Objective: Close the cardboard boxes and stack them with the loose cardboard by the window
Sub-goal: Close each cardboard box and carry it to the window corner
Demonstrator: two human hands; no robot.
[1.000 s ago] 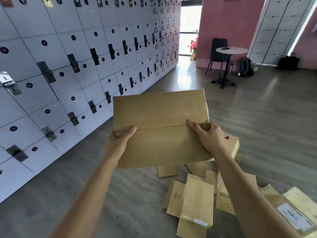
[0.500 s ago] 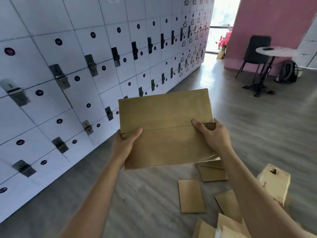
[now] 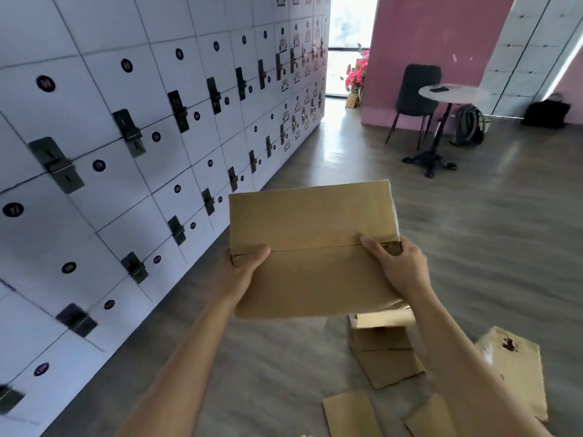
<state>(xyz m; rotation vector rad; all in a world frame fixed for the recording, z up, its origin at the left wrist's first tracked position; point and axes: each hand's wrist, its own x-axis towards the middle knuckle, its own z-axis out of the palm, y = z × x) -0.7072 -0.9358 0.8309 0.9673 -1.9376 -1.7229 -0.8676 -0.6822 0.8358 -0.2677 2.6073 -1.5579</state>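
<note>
I hold a closed brown cardboard box (image 3: pixel 312 247) at chest height, its two top flaps meeting in a seam across the middle. My left hand (image 3: pixel 244 269) grips its left edge with the thumb on the seam. My right hand (image 3: pixel 397 268) grips the right edge, fingers pressing the flap down. On the floor below lie loose cardboard sheets (image 3: pixel 385 357), more flat pieces (image 3: pixel 350 413) at the bottom, and a small box (image 3: pixel 517 370) at the right with a torn hole. The bright window (image 3: pixel 350 42) is far down the corridor.
A wall of white lockers (image 3: pixel 142 152) runs along the left. Ahead on the right stand a pink wall (image 3: pixel 426 36), a black chair (image 3: pixel 416 93), a round pedestal table (image 3: pixel 451 93), a backpack (image 3: pixel 470 124) and a black bag (image 3: pixel 547 113). Red flowers (image 3: pixel 358 74) stand by the window.
The view has shifted forward and left, so the floor cardboard has slid toward the bottom right. Both hands keep the same grip on the box.
</note>
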